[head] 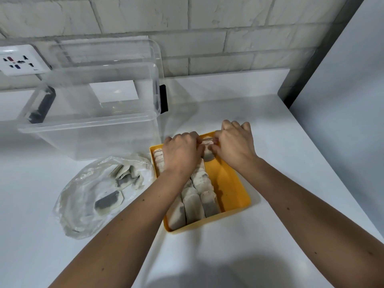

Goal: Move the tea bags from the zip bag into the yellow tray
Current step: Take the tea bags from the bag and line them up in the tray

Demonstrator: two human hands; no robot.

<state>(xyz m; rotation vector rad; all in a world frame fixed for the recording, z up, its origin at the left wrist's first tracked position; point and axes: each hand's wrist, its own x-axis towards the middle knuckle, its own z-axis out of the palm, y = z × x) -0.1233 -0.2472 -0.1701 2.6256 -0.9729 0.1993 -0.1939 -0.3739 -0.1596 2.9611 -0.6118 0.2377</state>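
The yellow tray (232, 183) sits on the white counter, with rows of tea bags (197, 202) standing along its left and middle. Over its far end my left hand (182, 152) and my right hand (234, 144) meet. Both pinch one tea bag (207, 147) that hangs between their fingertips just above the tray floor. The clear zip bag (83, 196) lies open to the left of the tray, and several tea bags (124, 175) lie loose inside it.
A large clear plastic storage box (93, 121) with black latches stands behind the zip bag, its lid leaning on the brick wall. A wall socket (18, 60) is at far left. The counter edge (324, 163) runs diagonally at right.
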